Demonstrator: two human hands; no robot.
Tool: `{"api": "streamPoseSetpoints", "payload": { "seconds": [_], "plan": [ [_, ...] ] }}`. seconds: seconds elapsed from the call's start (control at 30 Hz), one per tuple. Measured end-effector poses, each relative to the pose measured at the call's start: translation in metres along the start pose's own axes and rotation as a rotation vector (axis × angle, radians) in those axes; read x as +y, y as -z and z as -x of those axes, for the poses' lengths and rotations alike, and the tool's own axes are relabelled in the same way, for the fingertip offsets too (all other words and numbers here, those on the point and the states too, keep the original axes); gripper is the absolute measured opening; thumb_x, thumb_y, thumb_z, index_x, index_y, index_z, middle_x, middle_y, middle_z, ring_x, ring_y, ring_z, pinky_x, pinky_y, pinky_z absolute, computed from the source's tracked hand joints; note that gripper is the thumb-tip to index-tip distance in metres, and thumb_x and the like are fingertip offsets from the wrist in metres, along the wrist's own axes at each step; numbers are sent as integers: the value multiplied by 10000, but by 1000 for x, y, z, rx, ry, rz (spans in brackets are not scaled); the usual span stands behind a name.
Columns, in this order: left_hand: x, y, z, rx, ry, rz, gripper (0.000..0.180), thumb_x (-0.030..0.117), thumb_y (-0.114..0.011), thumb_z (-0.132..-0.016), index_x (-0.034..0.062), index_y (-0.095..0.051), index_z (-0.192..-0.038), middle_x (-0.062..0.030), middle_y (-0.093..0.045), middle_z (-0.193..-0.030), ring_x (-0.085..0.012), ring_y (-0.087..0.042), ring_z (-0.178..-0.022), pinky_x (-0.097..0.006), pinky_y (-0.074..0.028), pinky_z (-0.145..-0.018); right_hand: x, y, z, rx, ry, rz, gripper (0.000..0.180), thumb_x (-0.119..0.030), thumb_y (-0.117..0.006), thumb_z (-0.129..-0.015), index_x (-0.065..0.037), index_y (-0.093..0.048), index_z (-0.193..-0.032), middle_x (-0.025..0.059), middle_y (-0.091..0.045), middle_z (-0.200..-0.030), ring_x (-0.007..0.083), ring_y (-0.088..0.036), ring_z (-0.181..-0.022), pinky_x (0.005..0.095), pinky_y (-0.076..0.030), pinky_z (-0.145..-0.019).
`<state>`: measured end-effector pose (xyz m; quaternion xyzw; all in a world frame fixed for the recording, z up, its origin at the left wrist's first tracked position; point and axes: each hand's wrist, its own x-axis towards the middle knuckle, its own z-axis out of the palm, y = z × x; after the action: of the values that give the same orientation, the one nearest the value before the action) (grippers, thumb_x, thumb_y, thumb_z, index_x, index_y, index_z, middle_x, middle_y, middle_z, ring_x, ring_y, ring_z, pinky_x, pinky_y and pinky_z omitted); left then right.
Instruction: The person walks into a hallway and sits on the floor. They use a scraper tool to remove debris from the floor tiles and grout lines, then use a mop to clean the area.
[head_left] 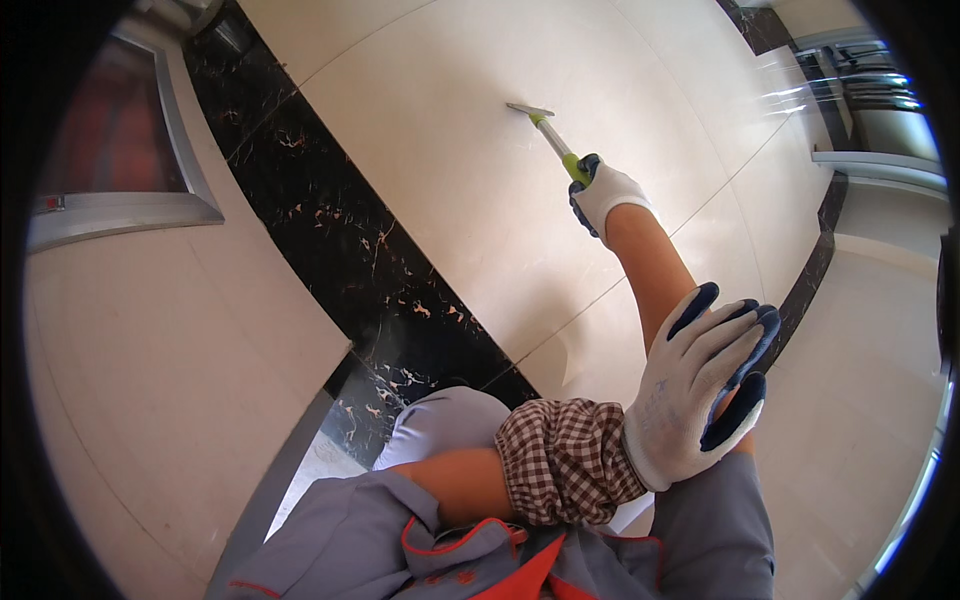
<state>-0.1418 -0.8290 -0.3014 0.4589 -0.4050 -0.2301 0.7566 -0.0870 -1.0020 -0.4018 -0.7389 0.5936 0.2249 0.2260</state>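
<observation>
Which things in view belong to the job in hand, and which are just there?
Job:
- green-gripped scraper-like tool
- gloved right hand, holding it
- gloved left hand, open, off the tool
- pale tiles behind it

Just there:
- black marbled strip
- metal-framed panel

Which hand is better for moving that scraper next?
Probably the right hand: it grips the green-and-silver scraper, its arm stretched out over the cream tiles. The left hand, fingers open, is farther back by the right forearm and holds nothing I can see.
</observation>
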Motion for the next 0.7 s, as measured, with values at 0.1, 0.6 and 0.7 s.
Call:
{"api": "streamPoseSetpoints", "payload": {
  "seconds": [0.1,0.6,0.7],
  "plan": [
    [-3,1,-2,21,-1,4,629,48,-712,-855,-21,-436,-1416,-188,-565,-1419,-355,-538,-1312,-548,-326,-1167,10,-8,4,-18,-7,-41,302,-266,-572,-955,-131,-608,-1224,159,-709,-827,280,-680,-659,411,-534,-613],
    [-10,-8,9,-19,2,4,652,31,-728,-832,-18,-445,-1418,-183,-573,-1395,-358,-548,-1293,-544,-354,-1142,58,-51,61,-64,-77,24,450,-334,-574,-951,-200,-530,-1378,212,-715,-1080,376,-678,-1054,463,-521,-926],
    [-10,-17,13,-25,22,6,638,34,-734,-820,-17,-470,-1398,-175,-583,-1373,-355,-553,-1275,-542,-367,-1132,60,-53,79,-34,-84,55,437,-320,-578,-959,-209,-541,-1380,162,-735,-977,331,-710,-893,439,-552,-800]
  ]
}}
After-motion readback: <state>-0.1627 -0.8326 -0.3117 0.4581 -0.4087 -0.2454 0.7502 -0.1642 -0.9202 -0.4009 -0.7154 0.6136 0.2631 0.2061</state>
